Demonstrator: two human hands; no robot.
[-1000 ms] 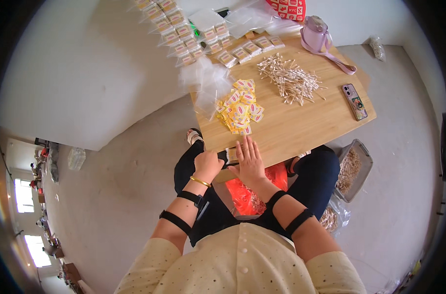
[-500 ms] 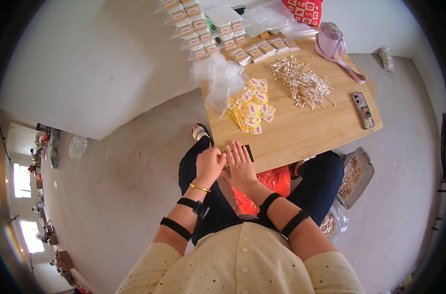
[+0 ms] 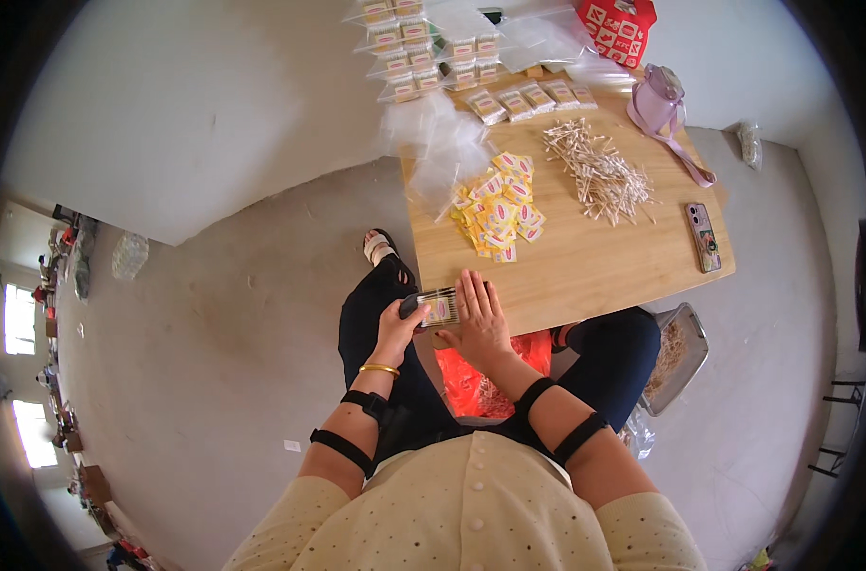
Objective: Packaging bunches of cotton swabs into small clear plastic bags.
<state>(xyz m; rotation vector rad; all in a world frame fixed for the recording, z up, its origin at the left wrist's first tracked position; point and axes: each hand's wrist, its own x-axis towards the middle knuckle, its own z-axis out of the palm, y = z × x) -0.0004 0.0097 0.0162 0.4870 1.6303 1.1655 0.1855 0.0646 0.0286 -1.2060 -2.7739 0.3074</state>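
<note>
At the table's near left edge, my left hand (image 3: 392,330) grips the dark left end of a small black tray (image 3: 412,305). Cotton swabs (image 3: 441,306) lie side by side in it, with a yellow-and-white card among them. My right hand (image 3: 481,324) is stretched out, its fingers together and flat over the tray's right end, hiding that part. Beyond the hands is a heap of yellow-and-white cards (image 3: 499,211). To its right lies a loose pile of cotton swabs (image 3: 601,173).
Clear plastic bags (image 3: 433,133) lie at the table's left edge. Filled swab packs (image 3: 533,98) line the back, near stacked packs (image 3: 399,52). A lilac bottle (image 3: 658,98) and a phone (image 3: 703,237) stand right. Below are a red bag (image 3: 471,381) and a grey bin (image 3: 694,366).
My left hand has shifted down and left, from beside my right fingers to the tray's left end, uncovering the swabs and card. My right hand stays flat. The whole view has shifted slightly.
</note>
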